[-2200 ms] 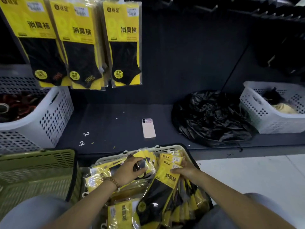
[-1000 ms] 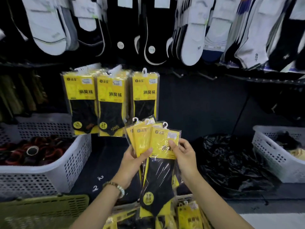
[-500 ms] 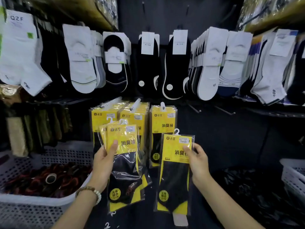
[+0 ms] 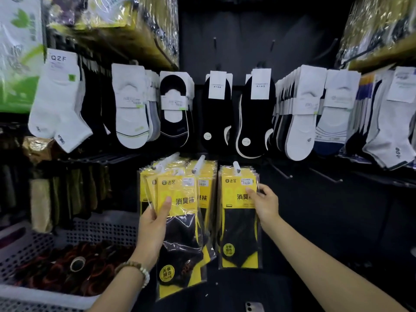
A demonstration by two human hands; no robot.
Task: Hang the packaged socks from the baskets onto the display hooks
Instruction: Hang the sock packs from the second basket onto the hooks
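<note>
Since the sock packs (image 4: pixel 177 200) look light, floppy and slick, they're best held at the card top — a bunch gripped by the left hand (image 4: pixel 155 224), one pinched by the right hand (image 4: pixel 264 204).

glossy clear plastic wraps the sock packs (image 4: pixel 177 212) i hold; yellow printed card inside. beside them, a white perforated plastic basket (image 4: pixel 40 296), matt.

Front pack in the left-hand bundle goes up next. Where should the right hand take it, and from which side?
Best grip is probably on the front pack: its yellow header, upper right edge, coming from the right. The left hand has its thumb over the header's lower left, and below that is limp film over the sock. The right hand must first release the pack at the hook.
</note>
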